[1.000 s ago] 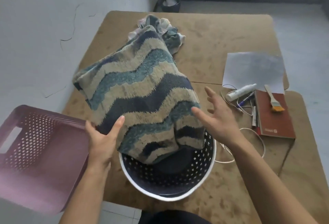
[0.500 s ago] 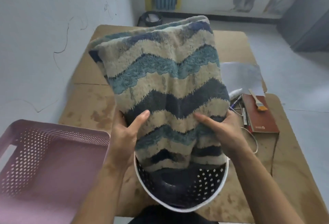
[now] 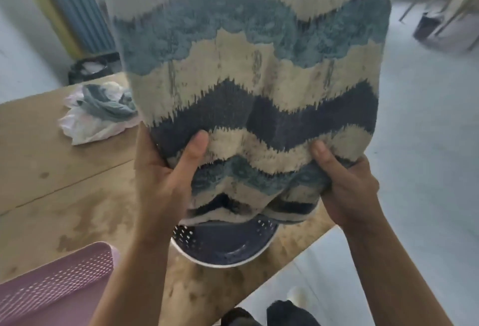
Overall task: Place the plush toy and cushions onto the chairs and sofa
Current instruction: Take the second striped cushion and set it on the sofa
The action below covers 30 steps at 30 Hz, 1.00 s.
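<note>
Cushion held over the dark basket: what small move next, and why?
Probably lift the cushion a little higher, then swing it away from the table. The left hand and right hand both grip its lower edge, which hangs close over the basket, so clearing the rim first seems safest.

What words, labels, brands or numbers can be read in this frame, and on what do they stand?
None: no text shows. The wave-striped cushion, gripped by the left hand and right hand, bears only pattern; the dark perforated basket, pink basket and crumpled cloth carry no print that shows.
</note>
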Each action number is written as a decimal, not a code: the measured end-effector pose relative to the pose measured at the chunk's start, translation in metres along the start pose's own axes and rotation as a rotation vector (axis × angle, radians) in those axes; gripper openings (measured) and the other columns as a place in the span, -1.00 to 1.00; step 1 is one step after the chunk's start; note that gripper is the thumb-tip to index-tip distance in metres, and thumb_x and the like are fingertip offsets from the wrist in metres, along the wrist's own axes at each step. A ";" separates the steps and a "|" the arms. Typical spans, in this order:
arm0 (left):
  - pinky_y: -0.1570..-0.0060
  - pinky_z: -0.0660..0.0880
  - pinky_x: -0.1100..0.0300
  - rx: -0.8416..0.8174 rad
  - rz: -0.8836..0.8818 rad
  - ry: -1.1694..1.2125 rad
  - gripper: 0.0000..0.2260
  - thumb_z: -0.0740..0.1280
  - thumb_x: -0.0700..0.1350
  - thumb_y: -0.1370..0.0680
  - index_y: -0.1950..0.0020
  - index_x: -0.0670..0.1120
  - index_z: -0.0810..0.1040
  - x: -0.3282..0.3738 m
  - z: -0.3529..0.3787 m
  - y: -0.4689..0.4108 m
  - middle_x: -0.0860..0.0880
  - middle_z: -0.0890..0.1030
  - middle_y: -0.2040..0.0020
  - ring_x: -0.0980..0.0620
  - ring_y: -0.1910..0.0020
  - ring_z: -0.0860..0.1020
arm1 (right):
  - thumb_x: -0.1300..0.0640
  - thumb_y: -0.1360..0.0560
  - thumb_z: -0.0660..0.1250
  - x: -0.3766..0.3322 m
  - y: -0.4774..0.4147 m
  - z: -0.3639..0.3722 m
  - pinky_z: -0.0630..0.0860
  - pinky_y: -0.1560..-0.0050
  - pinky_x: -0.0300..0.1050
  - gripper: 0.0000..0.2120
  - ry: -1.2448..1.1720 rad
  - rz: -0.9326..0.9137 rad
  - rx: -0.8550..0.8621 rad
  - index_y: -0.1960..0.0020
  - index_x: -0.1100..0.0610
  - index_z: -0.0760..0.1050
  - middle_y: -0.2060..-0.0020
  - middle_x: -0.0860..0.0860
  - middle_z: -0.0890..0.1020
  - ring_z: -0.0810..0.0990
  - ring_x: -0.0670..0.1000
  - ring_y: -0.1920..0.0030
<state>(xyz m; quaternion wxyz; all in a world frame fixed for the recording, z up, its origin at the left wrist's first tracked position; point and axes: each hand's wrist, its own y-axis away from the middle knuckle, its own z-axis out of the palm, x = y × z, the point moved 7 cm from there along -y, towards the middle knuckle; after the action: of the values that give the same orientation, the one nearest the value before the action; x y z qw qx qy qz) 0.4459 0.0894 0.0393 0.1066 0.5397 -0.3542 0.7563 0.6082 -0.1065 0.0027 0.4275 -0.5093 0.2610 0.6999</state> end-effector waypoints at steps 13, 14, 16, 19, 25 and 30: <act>-0.04 0.62 0.12 -0.488 -0.133 0.244 -0.57 0.51 -0.02 -0.46 -0.28 -0.08 0.51 0.060 0.226 0.140 -0.02 0.70 -0.12 -0.04 -0.12 0.68 | -0.01 -0.33 0.48 -0.120 0.229 -0.211 0.68 0.01 -0.08 -0.81 0.047 -0.275 0.531 0.06 -0.13 0.76 0.00 -0.02 0.78 0.75 0.05 -0.08; 0.00 0.63 0.10 -0.534 -0.217 0.247 -0.57 0.55 -0.03 -0.47 -0.26 -0.11 0.54 0.054 0.247 0.170 -0.07 0.71 -0.10 -0.09 -0.09 0.69 | 0.00 -0.34 0.49 -0.122 0.262 -0.237 0.69 0.00 -0.08 -0.80 0.070 -0.268 0.603 0.05 -0.11 0.76 -0.01 -0.01 0.78 0.75 0.05 -0.08; 0.07 0.65 0.08 -0.644 -0.367 0.240 -0.64 0.57 -0.08 -0.45 -0.19 -0.12 0.61 0.043 0.289 0.237 -0.12 0.74 -0.04 -0.15 -0.04 0.71 | 0.06 -0.38 0.50 -0.122 0.333 -0.290 0.69 -0.03 -0.04 -0.81 0.127 -0.232 0.757 0.00 -0.04 0.75 -0.02 0.00 0.78 0.75 0.05 -0.08; 0.09 0.64 0.03 -0.838 -0.500 0.189 -0.67 0.56 -0.01 -0.37 -0.09 -0.04 0.67 0.031 0.344 0.340 -0.13 0.75 -0.01 -0.19 -0.03 0.71 | 0.08 -0.40 0.55 -0.114 0.442 -0.357 0.66 -0.15 0.14 -0.80 0.207 -0.180 0.997 -0.03 0.03 0.72 0.01 0.02 0.78 0.75 0.05 -0.06; -0.03 0.60 -0.10 -1.194 -0.694 0.210 -0.64 0.53 0.02 -0.45 -0.19 -0.09 0.64 0.059 0.442 0.528 -0.17 0.73 -0.07 -0.22 -0.07 0.70 | 0.05 -0.42 0.56 -0.128 0.628 -0.443 0.70 0.12 -0.01 -0.87 0.306 -0.144 1.378 0.04 -0.01 0.71 0.15 0.09 0.77 0.75 0.03 0.15; -0.01 0.62 -0.07 -1.378 -0.670 0.240 -0.66 0.43 0.21 -0.49 -0.10 0.00 0.66 0.089 0.539 0.640 -0.09 0.72 -0.03 -0.12 -0.05 0.69 | -0.04 -0.37 0.58 -0.143 0.727 -0.515 0.63 0.39 -0.07 -0.87 0.265 -0.158 1.624 0.11 -0.10 0.70 0.26 0.08 0.74 0.71 0.13 0.29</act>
<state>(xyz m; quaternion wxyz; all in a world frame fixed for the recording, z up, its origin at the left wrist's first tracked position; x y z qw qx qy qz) 0.4624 -0.7454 -0.0610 0.6790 0.3442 -0.5485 0.3458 0.2481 -0.9285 -0.0920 0.6761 -0.1368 0.6972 0.1954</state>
